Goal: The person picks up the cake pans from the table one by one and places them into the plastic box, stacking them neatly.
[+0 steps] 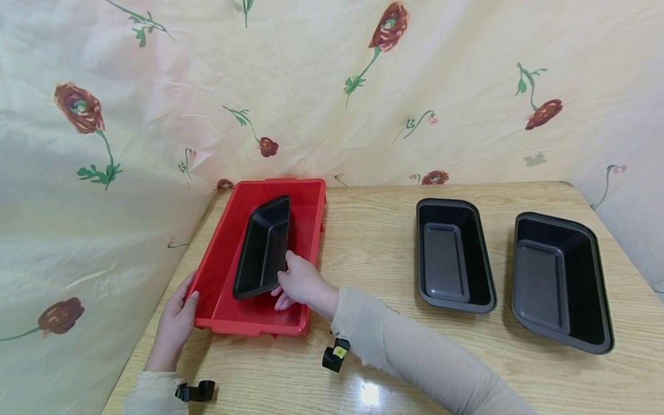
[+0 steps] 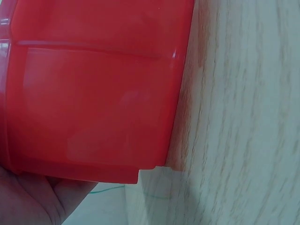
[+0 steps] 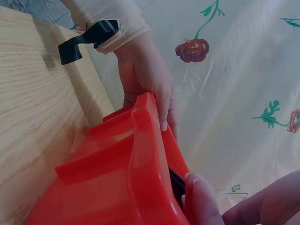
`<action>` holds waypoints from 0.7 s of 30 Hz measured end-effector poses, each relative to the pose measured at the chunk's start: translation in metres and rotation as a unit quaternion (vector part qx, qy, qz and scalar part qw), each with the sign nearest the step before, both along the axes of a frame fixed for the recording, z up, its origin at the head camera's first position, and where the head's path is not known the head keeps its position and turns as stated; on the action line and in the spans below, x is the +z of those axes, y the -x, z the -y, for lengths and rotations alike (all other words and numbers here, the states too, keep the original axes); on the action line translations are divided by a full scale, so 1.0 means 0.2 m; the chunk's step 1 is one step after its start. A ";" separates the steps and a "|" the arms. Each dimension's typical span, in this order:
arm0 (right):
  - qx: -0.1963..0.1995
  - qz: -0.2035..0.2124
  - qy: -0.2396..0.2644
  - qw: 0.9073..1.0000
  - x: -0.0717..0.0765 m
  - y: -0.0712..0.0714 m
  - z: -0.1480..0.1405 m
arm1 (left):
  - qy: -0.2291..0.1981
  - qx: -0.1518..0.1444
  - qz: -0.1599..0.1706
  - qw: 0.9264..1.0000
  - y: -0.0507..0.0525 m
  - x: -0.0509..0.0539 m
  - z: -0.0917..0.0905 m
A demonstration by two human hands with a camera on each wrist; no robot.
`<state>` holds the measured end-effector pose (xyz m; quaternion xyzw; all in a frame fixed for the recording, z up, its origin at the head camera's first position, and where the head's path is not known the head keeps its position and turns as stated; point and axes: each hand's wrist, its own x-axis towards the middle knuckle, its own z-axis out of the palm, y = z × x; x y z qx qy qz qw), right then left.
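Black pan (image 1: 261, 251), long axis pointing away, slightly right | right fingers (image 1: 285, 298) pinch it | left fingers (image 1: 183, 287) grip red tray (image 1: 236, 324)

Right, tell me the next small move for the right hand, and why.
I'd probably have the right hand lower the black pan it grips flat into the red tray: the pan looks tilted inside it, and the left hand holds the tray's rim.

A cream flower-printed sheet (image 1: 311, 75) backs a pale wooden table (image 1: 373, 230) catching bright glare (image 1: 370, 394).
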<state>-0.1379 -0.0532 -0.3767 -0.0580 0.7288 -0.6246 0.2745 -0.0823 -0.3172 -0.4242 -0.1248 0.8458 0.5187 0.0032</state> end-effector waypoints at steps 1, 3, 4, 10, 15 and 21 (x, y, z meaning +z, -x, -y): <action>0.003 -0.001 -0.005 1.000 0.00 0.00 0.00 | 0.000 0.000 0.001 1.000 0.00 0.00 0.00; 0.006 -0.001 -0.015 1.000 0.00 0.00 0.01 | 0.000 0.001 0.002 1.000 0.00 0.00 0.00; 0.008 -0.002 -0.019 1.000 0.00 0.00 0.01 | 0.000 0.001 0.002 1.000 0.00 0.00 0.00; 0.024 -0.007 -0.043 0.999 0.00 0.01 0.01 | 0.001 -0.004 0.000 1.000 0.00 0.01 0.00; 0.040 0.001 -0.059 0.997 0.01 0.02 0.01 | 0.001 -0.006 0.002 1.000 0.00 0.01 0.00; 0.051 -0.011 -0.091 0.995 0.00 0.02 0.02 | 0.000 -0.002 0.013 1.000 0.00 0.01 0.00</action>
